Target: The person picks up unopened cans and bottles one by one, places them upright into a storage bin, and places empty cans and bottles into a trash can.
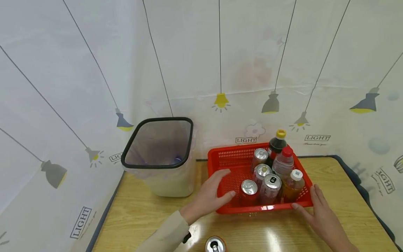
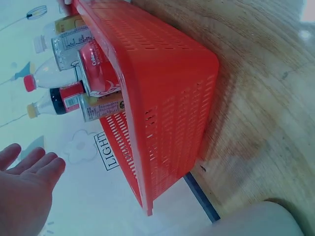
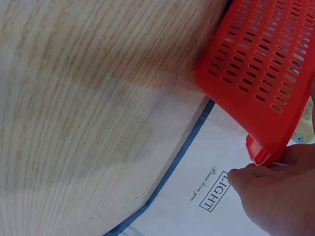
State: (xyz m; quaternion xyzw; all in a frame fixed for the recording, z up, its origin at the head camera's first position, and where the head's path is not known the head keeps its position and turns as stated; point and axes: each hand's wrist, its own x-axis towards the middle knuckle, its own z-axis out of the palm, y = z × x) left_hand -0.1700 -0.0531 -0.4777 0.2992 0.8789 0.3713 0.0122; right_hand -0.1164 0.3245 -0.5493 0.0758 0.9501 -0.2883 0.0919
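Note:
A red plastic basket (image 1: pixel 223 210) holds drink cans and bottles, gathered mostly toward its right side. My left hand (image 1: pixel 209 197) hovers by the basket's left side, fingers extended and holding nothing; in the left wrist view the hand (image 2: pixel 29 189) is apart from the rim. With the thumb on the front rim and fingers along the right side, my right hand (image 1: pixel 325 218) grips the basket's front right corner. A red cola can (image 1: pixel 249 189) stands nearest the left hand. Close to the right hand is a white-capped bottle (image 1: pixel 292 185) of amber drink.
A pale bin (image 1: pixel 171 182) with a black rim and clear liner stands left of the basket on the wooden table (image 1: pixel 343 199). One opened can (image 1: pixel 215 245) is at the near edge of view. Behind hangs a printed lamp-pattern sheet (image 1: pixel 195 52).

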